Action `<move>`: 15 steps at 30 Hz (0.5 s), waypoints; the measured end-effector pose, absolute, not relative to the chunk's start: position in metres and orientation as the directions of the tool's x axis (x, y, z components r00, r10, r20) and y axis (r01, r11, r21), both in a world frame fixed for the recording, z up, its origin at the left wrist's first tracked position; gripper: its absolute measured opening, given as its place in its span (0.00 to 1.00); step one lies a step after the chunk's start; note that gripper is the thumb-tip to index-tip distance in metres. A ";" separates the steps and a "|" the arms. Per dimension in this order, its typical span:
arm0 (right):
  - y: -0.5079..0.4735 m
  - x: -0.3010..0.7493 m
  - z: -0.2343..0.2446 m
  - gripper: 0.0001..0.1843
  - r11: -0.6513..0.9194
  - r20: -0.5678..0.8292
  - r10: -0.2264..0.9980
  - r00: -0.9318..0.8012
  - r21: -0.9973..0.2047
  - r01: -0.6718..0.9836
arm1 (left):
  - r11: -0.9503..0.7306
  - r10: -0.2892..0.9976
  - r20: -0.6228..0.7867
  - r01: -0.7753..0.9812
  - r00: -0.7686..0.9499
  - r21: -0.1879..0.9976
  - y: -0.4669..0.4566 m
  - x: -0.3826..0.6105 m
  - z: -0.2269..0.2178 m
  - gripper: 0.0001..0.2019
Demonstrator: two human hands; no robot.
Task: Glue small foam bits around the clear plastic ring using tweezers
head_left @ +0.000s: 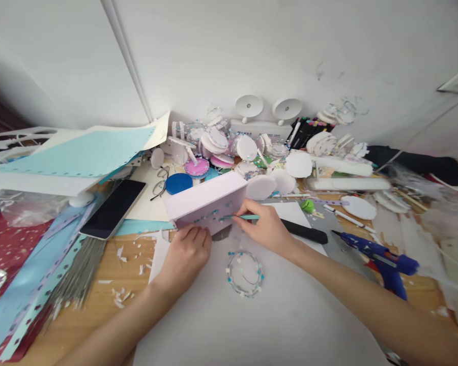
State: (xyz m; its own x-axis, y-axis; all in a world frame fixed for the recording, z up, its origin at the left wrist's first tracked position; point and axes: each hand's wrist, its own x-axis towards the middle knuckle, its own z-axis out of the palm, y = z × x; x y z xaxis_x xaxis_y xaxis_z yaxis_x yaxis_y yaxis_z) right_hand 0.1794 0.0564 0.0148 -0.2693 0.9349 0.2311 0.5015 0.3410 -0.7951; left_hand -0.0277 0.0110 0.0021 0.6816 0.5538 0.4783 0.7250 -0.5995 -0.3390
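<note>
My left hand is closed, its curled fingers gripping the near left edge of a pale lilac open box. The box is tilted, and small blue and white pieces lie along its inner side. Between the thumb and fingers of my right hand is a thin teal stick. The stick's left end reaches to the small pieces in the box; I cannot tell whether it touches them. Below the hands, a wire ring with blue and white beads lies on a large white sheet.
A blue glue gun lies at right, near a black-handled tool. At left are a phone, a bundle of thin wires and coloured paper. White foam discs, glasses and black markers crowd the back by the wall.
</note>
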 end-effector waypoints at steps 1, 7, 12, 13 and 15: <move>0.056 0.181 0.015 0.05 0.326 0.226 0.941 -0.253 -0.804 0.496 | -0.602 0.550 0.481 0.723 0.683 -0.338 0.011 -0.028 0.002 0.15; 0.054 0.192 0.013 0.07 0.255 0.210 0.966 -0.149 -0.861 0.440 | -0.620 0.520 0.496 0.707 0.695 -0.341 0.012 -0.030 -0.002 0.16; 0.052 0.194 0.004 0.08 0.246 0.214 0.969 -0.124 -0.889 0.385 | -0.622 0.502 0.495 0.694 0.709 -0.363 0.013 -0.031 -0.003 0.15; 0.051 0.193 0.002 0.08 0.247 0.215 0.969 -0.124 -0.892 0.380 | -0.622 0.502 0.491 0.692 0.712 -0.366 0.013 -0.031 -0.003 0.15; 0.048 0.192 -0.003 0.07 0.249 0.217 0.968 -0.127 -0.893 0.375 | -0.625 0.504 0.483 0.688 0.716 -0.369 0.012 -0.032 -0.004 0.15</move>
